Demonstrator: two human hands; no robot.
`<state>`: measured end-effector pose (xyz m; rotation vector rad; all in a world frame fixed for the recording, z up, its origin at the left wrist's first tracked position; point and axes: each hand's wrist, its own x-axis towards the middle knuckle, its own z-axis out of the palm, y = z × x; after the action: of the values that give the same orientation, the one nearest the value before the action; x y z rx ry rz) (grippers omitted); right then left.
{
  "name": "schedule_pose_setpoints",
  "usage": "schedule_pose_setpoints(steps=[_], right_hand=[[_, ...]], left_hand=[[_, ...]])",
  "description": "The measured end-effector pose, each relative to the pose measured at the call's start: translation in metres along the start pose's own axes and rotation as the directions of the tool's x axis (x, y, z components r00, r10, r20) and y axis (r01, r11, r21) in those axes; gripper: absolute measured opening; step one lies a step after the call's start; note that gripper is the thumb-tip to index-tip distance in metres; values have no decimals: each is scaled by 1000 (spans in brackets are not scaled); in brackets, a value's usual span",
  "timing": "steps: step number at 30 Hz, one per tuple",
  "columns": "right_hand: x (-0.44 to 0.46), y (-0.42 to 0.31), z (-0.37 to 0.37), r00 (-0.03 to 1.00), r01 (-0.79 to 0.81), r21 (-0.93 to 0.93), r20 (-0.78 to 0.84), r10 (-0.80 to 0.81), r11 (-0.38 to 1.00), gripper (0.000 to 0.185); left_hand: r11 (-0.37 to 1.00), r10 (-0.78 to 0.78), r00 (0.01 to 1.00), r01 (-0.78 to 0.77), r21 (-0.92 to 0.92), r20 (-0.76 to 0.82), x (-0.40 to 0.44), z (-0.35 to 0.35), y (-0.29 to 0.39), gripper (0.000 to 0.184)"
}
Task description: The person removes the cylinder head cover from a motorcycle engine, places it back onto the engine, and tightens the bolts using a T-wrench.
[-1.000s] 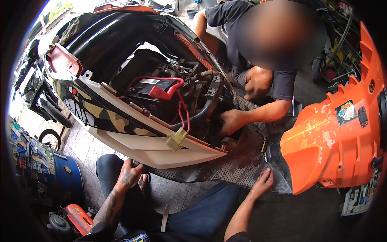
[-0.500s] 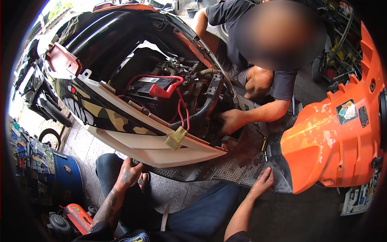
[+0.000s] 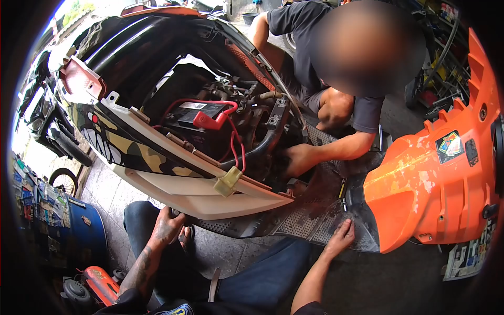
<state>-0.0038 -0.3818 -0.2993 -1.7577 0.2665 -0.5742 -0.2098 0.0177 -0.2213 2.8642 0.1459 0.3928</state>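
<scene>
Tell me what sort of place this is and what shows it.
Most likely a motorbike repair workshop: a scooter stands with its battery exposed, a yellow-and-black tool lies on its footboard, and a co-worker's hand reaches into its workings.

No text is readable: the label [image 3: 193,105] on the battery [image 3: 185,116], the sticker [image 3: 450,147] on the orange panel [image 3: 401,191] and the badge [image 3: 178,310] on the shirt [image 3: 223,308] are too small.
</scene>
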Motion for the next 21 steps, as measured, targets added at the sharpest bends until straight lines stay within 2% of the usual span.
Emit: schedule_pose_setpoints(steps=[1,2,4,7,10,12,21], right_hand=[[0,2,0,1000,4,2,-3,-4,1000,36],[1,6,1,999,35,16,-1,-35,999,35],[0,10,1,998,70,32,-3,-69,997,33],[1,11,1,997,72,14,-6,-72,997,32],[-1,6,1,998,63,29,0,-63,998,31],[-1,1,2,1000,12,60,4,-12,998,31],[0,9,1,999,43,24,-3,-43,999,31]], left_hand=[[1000,3,1000,-3,-1,-5,1,-1,2,28],[941,-243,970,242,-237,25,3,-1,6,28],[771,-457,883,454,-447,109,7,-4,12,31],[733,-462,882,440,-519,95,13,-13,22,40],[700,-492,844,530,-479,214,15,-19,24,40],[703,-505,843,527,-478,186,12,-14,20,40],[757,-473,870,484,-440,143,9,-9,15,41]])
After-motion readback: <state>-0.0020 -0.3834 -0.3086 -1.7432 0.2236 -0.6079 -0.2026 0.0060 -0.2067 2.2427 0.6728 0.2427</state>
